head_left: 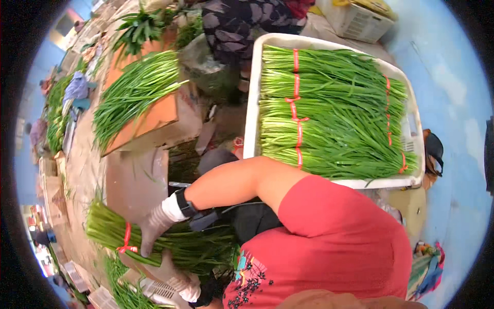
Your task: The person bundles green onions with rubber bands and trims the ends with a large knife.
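A bundle of long green chives point(108, 225), bound near its pale end by a red tie point(126, 238), lies across both of my gloved hands. My right hand point(155, 224) grips it from above, just beside the tie, fingers wrapped over the stalks. From the lower side my left hand point(169, 273) closes on the same bundle; part of its fingers is hidden. The dark leafy ends trail toward my red shirt. Beyond them a large white crate point(252, 103) holds several tied chive bundles point(329, 108) lying side by side.
Loose chives point(141, 92) lie on an orange-topped stand point(167, 110). Past it sits a person in dark patterned clothing point(254, 23). More loose chives point(123, 288) spread below my hands by a white slatted crate point(157, 291). A blue wall point(453, 103) rises behind the large crate.
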{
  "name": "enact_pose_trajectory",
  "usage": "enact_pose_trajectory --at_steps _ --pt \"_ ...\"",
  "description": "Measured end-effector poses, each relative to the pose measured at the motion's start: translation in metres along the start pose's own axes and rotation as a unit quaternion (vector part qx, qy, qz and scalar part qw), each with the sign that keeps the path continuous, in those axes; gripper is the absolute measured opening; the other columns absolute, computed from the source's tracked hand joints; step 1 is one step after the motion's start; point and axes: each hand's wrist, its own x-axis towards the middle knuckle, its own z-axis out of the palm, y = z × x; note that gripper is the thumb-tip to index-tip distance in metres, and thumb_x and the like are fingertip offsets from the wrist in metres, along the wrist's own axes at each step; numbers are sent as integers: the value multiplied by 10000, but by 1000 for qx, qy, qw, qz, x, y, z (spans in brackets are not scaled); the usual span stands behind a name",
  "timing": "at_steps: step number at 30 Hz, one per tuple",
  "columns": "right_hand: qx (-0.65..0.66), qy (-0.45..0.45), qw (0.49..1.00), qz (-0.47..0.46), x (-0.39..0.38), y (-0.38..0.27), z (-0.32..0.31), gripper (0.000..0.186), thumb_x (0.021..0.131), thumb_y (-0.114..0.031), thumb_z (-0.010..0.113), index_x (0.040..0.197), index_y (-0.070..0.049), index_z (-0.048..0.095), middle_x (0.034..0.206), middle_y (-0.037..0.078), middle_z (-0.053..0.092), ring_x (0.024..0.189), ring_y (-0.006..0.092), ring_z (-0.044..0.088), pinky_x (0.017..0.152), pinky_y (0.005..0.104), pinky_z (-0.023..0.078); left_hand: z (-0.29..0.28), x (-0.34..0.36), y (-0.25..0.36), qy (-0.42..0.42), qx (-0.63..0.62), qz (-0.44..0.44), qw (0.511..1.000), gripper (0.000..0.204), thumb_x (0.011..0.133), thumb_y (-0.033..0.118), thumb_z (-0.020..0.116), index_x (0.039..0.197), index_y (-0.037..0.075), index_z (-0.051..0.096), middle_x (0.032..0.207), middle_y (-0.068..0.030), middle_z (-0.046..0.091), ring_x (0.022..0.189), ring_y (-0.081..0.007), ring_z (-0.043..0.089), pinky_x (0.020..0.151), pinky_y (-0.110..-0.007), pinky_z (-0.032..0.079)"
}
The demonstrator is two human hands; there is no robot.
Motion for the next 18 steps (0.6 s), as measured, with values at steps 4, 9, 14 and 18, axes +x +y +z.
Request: enact_pose_trajectory --at_steps 4,9,14,18 --pt "41 61 996 -59 0 -6 0 1006 466 -574 881 1213 41 605 1177 227 660 1071 321 630 936 406 489 -5 6 -15 3 1 -63 998 863 648 2 689 1442 -32 352 1323 -159 487 1181 -272 489 1071 -382 386" --pt "149 -18 988 39 1 -15 -5 907 502 -501 901 1188 26 629 1041 174 695 983 258 639 883 380 506 -21 12 -17 -89 -132 -135 978 981 582 36 758 1459 -33 324 1369 -167 476 1238 -299 467 1093 -389 361" --pt "111 167 977 -71 6 -22 -3 429 703 -406 825 834 -35 653 795 27 616 727 181 580 607 357 455 -15 -9 -18 -134 -22 -13 991 912 623 29 778 1440 2 373 1363 -145 507 1247 -282 486 1096 -396 372" --pt "367 -4 930 10 10 -2 5 387 885 -274 715 1168 -21 640 1026 90 708 873 173 682 808 350 561 14 -30 -39 -54 -187 -82 977 723 658 45 766 1336 20 514 1230 -106 618 1141 -247 575 1029 -381 441"
